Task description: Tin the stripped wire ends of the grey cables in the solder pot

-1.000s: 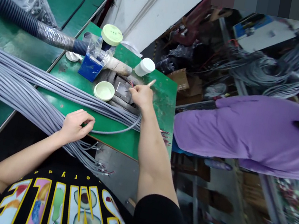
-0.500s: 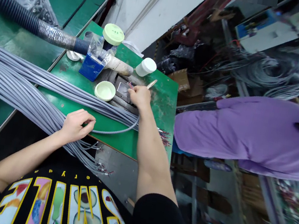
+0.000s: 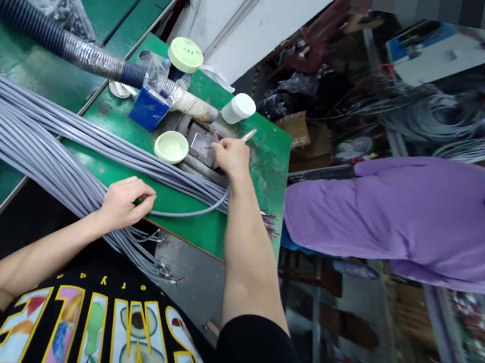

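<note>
Grey cable first: where does it sit on my feed?

Item one, the bundle of grey cables [image 3: 45, 131], lies across the green workbench [image 3: 255, 165] and over its near edge, with a spray of red-tipped ends [image 3: 164, 275] hanging past that edge. Item two, a lone grey cable [image 3: 185, 212], leaves the bundle and curves up behind the right forearm toward the jig.

And the hands, as far as I can log them?

Left hand [image 3: 125, 203]: curled, thumb pressed to the fingers beside the lone grey cable. I cannot tell from here whether it grips. Right hand [image 3: 231, 157]: thumb and fingers pinched together on thin red wires [image 3: 215, 137], just above a metal jig [image 3: 201, 148].

How far along does the count stand?

At the jig, one cable's end, as best I can tell. Away from it, the rest of the bundle, its ends loose. Nothing on my screen shows an end fixed in place.

Anything else on the entry?

A pale green lid [image 3: 171, 147], a blue box [image 3: 149, 109], a foil-wrapped corrugated hose [image 3: 89, 62] — and, to the right, a co-worker's purple shirt [image 3: 405, 216].
</note>
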Tool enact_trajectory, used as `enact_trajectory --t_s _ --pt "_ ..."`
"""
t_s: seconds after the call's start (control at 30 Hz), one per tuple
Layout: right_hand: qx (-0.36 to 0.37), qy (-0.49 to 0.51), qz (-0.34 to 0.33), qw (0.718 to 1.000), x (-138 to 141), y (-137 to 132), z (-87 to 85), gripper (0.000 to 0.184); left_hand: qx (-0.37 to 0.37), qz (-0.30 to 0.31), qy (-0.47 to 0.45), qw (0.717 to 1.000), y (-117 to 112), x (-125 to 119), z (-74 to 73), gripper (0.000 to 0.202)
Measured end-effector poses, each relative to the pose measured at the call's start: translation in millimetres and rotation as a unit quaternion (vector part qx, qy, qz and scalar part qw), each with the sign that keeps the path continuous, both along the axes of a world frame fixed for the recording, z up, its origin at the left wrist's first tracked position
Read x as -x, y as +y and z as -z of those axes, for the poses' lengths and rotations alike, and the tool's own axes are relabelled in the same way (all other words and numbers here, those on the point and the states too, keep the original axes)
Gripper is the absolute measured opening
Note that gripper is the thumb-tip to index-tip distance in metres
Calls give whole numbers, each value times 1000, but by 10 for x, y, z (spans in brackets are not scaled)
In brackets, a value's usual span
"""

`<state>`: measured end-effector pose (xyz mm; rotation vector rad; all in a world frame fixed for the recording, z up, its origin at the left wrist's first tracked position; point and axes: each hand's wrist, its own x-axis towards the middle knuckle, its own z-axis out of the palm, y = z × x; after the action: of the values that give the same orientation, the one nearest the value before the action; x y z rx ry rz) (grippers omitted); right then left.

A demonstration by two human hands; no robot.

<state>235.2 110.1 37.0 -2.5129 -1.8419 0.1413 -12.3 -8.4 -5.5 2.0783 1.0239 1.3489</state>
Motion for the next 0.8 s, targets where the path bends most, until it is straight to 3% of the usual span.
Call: enact_trajectory --t_s 0.2,0.8 --pt "-19 5 -4 1000 -33 -17 -13 23 -7 2 -3 1000 3 -3 4 16" --pt "17 -23 -1 1000 25 0 54 24 -16 4 -9 1000 2 -3 -12 15"
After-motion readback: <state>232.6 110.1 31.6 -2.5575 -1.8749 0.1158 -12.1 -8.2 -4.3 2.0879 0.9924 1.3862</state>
